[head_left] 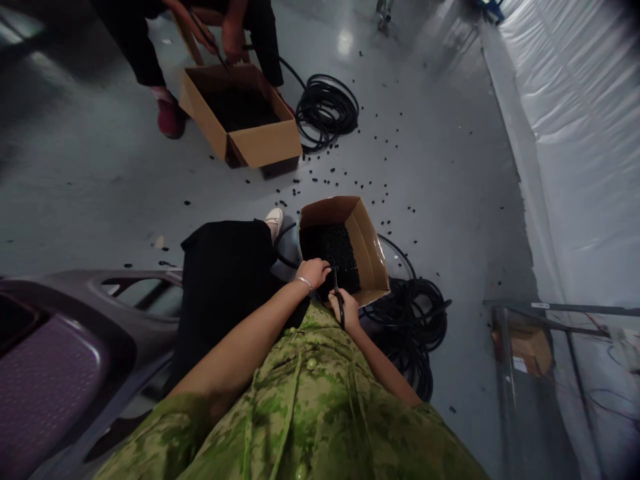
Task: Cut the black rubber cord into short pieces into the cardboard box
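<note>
My right hand (347,308) is closed around the black handles of a pair of scissors (341,312), with the blades pointing away from me. Just left of the blades, my left hand (313,272) pinches a black hose, whose end reaches the blades at about (332,268). Both hands are over the near edge of an open cardboard box (367,233). Many small black cut pieces (333,243) cover the inside of the box. The fingers partly hide the hose.
Coils of black hose (423,307) lie right of my box. Opposite, a seated person (233,33) works over another cardboard box (265,143), beside a second hose coil (327,110). Black bits dot the floor. A purple-grey plastic stool (50,373) stands left, a metal frame (570,310) right.
</note>
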The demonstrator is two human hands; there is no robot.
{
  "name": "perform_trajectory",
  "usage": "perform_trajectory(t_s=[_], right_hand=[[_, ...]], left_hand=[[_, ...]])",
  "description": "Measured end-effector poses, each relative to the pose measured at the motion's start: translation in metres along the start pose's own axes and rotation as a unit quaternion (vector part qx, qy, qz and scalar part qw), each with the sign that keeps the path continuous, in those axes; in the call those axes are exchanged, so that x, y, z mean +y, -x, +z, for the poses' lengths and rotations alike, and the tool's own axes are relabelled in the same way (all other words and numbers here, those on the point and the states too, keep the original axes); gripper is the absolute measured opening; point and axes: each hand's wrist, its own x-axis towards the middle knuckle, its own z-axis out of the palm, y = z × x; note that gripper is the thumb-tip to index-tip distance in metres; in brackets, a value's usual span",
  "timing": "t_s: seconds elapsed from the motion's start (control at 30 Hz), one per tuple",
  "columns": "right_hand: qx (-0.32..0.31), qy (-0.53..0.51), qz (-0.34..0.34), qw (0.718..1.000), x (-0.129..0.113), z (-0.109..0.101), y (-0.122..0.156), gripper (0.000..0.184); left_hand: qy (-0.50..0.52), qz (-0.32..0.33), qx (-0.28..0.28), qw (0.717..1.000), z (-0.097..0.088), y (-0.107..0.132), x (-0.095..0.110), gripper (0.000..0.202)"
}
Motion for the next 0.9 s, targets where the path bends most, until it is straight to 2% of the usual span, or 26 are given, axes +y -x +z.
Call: perform_trajectory(t_s=[0.1, 0.3, 0.6, 0.9], right_hand=[[0.007, 0.007, 0.002, 1.0, -0.002, 0.001, 0.0, 0.029], [-0.003, 0.014, -0.014, 1.0, 0.004, 0.006, -0.003, 0.027], [0.006, -0.003, -0.035, 0.999, 0.004, 0.01, -0.004, 0.03], [0.0, 0.031, -0.044, 0.999, 0.012, 0.015, -0.009, 0.025]], left_hand=[[0.007, 0.018, 0.019, 1.0, 0.0, 0.0, -0.001, 0.034], [-0.005, -0.005, -0.008, 1.0, 0.002, -0.002, -0.004, 0.033], [-0.021, -0.009, -0.016, 1.0, 0.0, -0.003, -0.006, 0.035], [-0.033, -0.026, -0.012, 0.999, 0.0, -0.002, -0.005, 0.033]])
